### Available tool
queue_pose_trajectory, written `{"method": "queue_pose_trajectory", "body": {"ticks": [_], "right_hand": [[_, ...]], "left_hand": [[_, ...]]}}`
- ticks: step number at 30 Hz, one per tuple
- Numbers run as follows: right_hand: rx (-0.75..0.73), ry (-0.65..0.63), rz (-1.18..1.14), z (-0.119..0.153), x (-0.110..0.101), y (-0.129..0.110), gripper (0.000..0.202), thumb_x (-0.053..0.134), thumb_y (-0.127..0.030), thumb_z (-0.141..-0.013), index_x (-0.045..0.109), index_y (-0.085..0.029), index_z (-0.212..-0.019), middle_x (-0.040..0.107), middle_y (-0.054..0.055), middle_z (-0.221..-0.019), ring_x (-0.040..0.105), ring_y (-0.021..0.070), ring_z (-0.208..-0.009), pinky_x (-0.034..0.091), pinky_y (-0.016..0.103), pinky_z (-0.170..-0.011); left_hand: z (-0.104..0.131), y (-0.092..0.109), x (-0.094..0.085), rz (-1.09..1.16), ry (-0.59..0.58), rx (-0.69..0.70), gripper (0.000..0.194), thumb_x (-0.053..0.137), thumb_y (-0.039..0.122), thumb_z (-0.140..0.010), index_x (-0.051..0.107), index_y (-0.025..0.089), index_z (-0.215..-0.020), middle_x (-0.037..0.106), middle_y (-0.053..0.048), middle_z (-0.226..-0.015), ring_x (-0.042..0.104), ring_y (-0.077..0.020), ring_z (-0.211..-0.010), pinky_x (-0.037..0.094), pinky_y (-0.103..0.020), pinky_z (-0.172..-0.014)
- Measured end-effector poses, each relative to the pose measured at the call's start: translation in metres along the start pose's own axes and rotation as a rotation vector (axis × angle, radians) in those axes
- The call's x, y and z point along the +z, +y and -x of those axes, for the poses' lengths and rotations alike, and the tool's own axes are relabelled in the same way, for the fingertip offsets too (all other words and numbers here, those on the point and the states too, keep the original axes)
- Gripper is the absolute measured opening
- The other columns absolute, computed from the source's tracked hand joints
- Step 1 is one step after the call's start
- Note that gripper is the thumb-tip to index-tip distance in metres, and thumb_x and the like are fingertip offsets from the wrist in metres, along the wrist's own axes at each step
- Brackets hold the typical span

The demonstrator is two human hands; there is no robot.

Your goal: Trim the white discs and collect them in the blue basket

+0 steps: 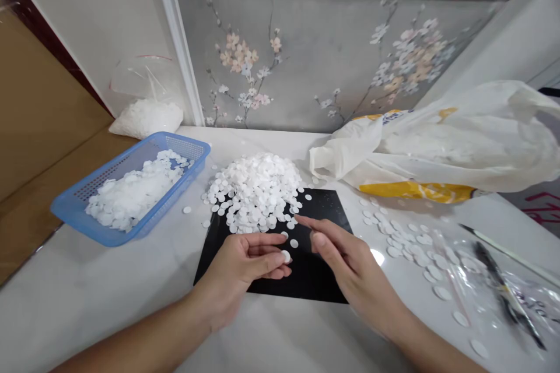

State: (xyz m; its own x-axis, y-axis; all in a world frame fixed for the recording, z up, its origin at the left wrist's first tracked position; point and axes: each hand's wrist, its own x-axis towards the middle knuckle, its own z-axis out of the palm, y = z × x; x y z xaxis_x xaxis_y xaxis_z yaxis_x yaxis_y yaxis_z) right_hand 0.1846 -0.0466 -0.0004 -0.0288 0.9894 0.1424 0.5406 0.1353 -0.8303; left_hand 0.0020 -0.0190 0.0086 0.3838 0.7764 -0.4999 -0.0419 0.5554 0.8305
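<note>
My left hand (245, 262) is closed in a pinch on a small white disc (286, 256) above the black mat (301, 280). To its right, my right hand (350, 256) is open, index finger stretched toward the pile and thumb apart from it. Its other fingers are curled and partly hidden. Just beyond both hands rises a heap of white discs (258, 186), spread over the mat's far edge and the table. A loose disc (294, 243) lies on the mat between my hands.
On the left stands a blue basket (109, 239) holding more white discs; a clear bag (146, 116) of white material sits behind it. A white-and-yellow plastic bag (437, 151) lies at the back right. Scattered discs (415, 247), clear bags, a black pen-like tool (503, 285) and a pale stick (516, 256) lie right.
</note>
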Motion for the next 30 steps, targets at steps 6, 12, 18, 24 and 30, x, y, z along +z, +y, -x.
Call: {"method": "queue_pose_trajectory", "body": {"ticks": [6,12,18,24,30], "right_hand": [[-0.235,-0.002,0.201,0.008,0.003,0.002,0.038,0.039,-0.03,-0.095,0.054,-0.022,-0.129,0.048,0.0,-0.069,0.05,0.0111,-0.055,0.046,0.021,-0.053],[-0.313,0.023,0.196,0.012,0.004,0.002,0.034,0.044,-0.026,-0.094,0.059,-0.02,-0.123,0.058,0.003,-0.074,0.056,0.011,-0.058,0.048,0.02,-0.052],[-0.321,0.007,0.191,0.014,0.004,0.003,0.033,0.046,-0.028,-0.092,0.062,-0.02,-0.12,0.06,0.004,-0.073,0.057,0.0119,-0.057,0.048,0.021,-0.05],[-0.333,0.014,0.194,0.016,0.005,0.0,0.031,0.045,-0.026,-0.093,0.064,-0.019,-0.117,0.059,0.003,-0.071,0.057,0.0109,-0.054,0.048,0.02,-0.049],[-0.349,0.005,0.207,0.018,0.008,0.0,0.032,0.044,-0.023,-0.093,0.063,-0.018,-0.118,0.058,0.003,-0.07,0.058,0.0105,-0.055,0.048,0.02,-0.049]], "left_hand": [[0.007,-0.001,0.002,0.151,-0.014,-0.041,0.022,0.075,0.029,-0.07,0.069,0.012,-0.084,0.071,-0.006,-0.079,0.067,-0.0128,-0.074,0.05,-0.021,-0.075],[0.007,0.002,0.001,0.162,-0.036,-0.067,0.02,0.071,0.029,-0.074,0.063,0.013,-0.083,0.071,-0.007,-0.079,0.066,-0.0115,-0.065,0.047,-0.018,-0.058],[0.006,0.003,0.0,0.125,-0.031,-0.058,0.021,0.073,0.028,-0.071,0.066,0.012,-0.084,0.071,-0.007,-0.078,0.066,-0.0123,-0.065,0.047,-0.02,-0.059],[0.006,0.004,0.0,0.086,-0.04,-0.054,0.018,0.069,0.029,-0.075,0.063,0.013,-0.079,0.071,-0.007,-0.079,0.066,-0.0125,-0.065,0.043,-0.018,-0.053],[0.006,0.003,0.002,0.036,-0.081,-0.007,0.019,0.067,0.031,-0.076,0.065,0.013,-0.083,0.07,-0.008,-0.081,0.066,-0.0128,-0.063,0.034,-0.016,-0.045]]}}
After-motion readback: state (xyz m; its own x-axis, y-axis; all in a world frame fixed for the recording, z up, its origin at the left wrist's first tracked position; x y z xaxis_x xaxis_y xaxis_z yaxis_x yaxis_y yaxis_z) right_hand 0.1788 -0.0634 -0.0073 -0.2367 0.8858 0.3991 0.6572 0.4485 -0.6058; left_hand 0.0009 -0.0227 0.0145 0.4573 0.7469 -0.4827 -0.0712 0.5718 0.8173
